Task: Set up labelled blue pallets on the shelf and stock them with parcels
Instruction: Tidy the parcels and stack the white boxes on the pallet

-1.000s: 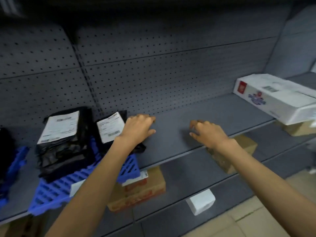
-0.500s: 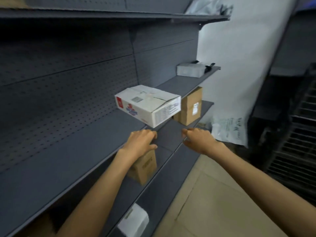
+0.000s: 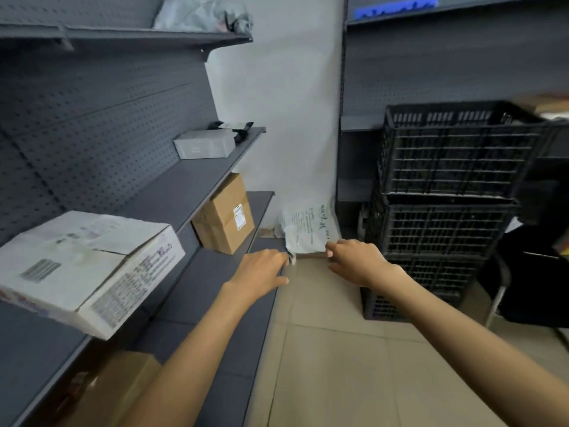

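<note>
Both my hands hang empty in front of me, fingers loosely curled. My left hand (image 3: 260, 274) is over the edge of the lowest grey shelf (image 3: 212, 291); my right hand (image 3: 357, 261) is over the tiled floor. Just beyond them a white plastic parcel bag (image 3: 308, 228) leans in the corner on the floor. A white printed carton (image 3: 83, 266) overhangs the middle shelf at the left. A brown cardboard box (image 3: 226, 215) stands on the shelf below. A grey box (image 3: 204, 144) lies farther along the middle shelf. A blue pallet (image 3: 397, 7) shows on a top shelf at the upper right.
Black plastic crates (image 3: 446, 192) are stacked on the floor at the right, against a second grey shelf unit. Grey bags (image 3: 203, 13) lie on the top left shelf. Another brown box (image 3: 123, 389) sits low at the left. Tiled floor (image 3: 338, 365) runs between the units.
My view has swung right, from the blue pallet with black parcels to the corner of the aisle. Both hands left the shelf and stay empty in front of me.
</note>
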The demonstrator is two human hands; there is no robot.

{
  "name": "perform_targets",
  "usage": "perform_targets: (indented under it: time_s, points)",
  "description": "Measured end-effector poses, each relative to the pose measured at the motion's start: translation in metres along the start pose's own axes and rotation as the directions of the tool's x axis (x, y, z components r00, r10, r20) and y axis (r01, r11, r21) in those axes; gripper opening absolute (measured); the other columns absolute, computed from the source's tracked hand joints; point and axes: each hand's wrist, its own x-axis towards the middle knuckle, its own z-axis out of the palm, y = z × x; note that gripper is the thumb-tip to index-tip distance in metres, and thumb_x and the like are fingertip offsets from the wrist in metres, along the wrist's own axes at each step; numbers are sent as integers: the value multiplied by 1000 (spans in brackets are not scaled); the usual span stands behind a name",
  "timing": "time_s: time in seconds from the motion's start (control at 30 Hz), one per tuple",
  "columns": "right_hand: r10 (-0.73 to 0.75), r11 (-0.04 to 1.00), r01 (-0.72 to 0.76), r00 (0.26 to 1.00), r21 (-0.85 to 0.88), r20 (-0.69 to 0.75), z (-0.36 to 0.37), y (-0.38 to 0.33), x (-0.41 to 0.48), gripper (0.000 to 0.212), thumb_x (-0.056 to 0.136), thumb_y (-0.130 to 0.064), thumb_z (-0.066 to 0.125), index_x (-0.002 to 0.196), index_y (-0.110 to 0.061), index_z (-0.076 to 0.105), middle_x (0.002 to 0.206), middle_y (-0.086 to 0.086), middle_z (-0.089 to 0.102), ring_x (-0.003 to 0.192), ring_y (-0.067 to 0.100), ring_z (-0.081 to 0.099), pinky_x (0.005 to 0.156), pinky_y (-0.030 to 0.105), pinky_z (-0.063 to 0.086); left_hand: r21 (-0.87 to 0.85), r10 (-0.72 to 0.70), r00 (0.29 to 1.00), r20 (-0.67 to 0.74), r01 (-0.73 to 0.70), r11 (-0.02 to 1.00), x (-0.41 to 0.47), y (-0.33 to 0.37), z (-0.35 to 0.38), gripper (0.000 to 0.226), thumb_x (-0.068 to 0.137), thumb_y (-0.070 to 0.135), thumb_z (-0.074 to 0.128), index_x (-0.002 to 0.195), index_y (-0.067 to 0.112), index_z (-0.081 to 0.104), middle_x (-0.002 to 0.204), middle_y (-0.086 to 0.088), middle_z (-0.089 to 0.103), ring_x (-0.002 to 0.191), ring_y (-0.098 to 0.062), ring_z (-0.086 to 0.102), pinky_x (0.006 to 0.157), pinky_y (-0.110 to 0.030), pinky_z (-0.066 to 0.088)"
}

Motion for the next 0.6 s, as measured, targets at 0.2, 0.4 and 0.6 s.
perform_targets:
  time_s: [0.2, 0.4, 0.6]
  points:
    - [36, 998, -35, 999, -48, 17, 9, 44, 94, 33, 94, -41, 49, 119, -20, 50, 117, 5, 59, 108, 30, 58, 68, 34, 38, -17, 35, 999, 21, -34, 999, 120, -35, 3, 37, 90, 37, 64, 122, 20, 57, 120, 1, 63, 111, -23, 60, 85, -37, 49]
    - [103, 992, -101, 994, -71, 30, 12, 96, 203, 32, 93, -39, 51, 119, -20, 51, 116, 2, 59, 109, 27, 58, 73, 37, 46, -6, 51, 999, -14, -51, 999, 255, -83, -2, 35, 90, 32, 63, 122, 19, 58, 118, -1, 63, 107, -23, 61, 82, -37, 51]
    - [149, 988, -147, 987, -35, 63, 29, 136, 294, 33, 93, -36, 51, 121, -20, 50, 118, 4, 59, 109, 29, 58, 71, 37, 42, -40, 33, 999, -11, -33, 999, 351, -119, 6, 32, 91, 29, 62, 120, 17, 57, 116, -1, 61, 108, -23, 60, 78, -34, 44]
